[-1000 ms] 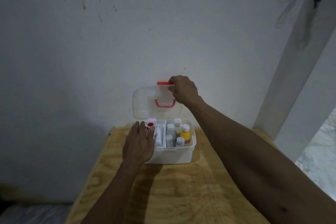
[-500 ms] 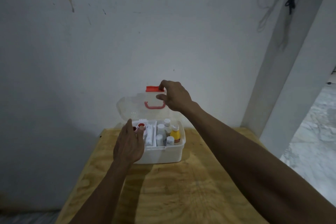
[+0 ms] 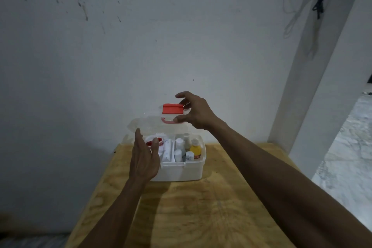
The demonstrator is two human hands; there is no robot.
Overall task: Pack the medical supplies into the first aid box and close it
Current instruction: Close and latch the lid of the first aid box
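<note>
A white first aid box (image 3: pixel 181 171) stands at the far end of a wooden table, holding white bottles (image 3: pixel 178 155), a yellow bottle (image 3: pixel 195 150), a white roll and red-capped items (image 3: pixel 150 143). Its clear lid (image 3: pixel 145 126) with a red latch (image 3: pixel 172 108) and red handle is tilted forward, half lowered. My right hand (image 3: pixel 196 112) grips the lid at its right edge near the latch, thumb under, fingers over. My left hand (image 3: pixel 144 159) hovers with fingers apart by the box's front left corner, covering part of it.
The plywood table (image 3: pixel 201 207) stands against a stained white wall. A white pillar (image 3: pixel 314 86) rises at the right with a black cord (image 3: pixel 320 0) hanging beside it. Marble floor (image 3: pixel 346 157) lies beyond the table's right edge.
My right hand has pulled the lid from upright forward and down over the box. My left hand has lifted slightly off the box's left side.
</note>
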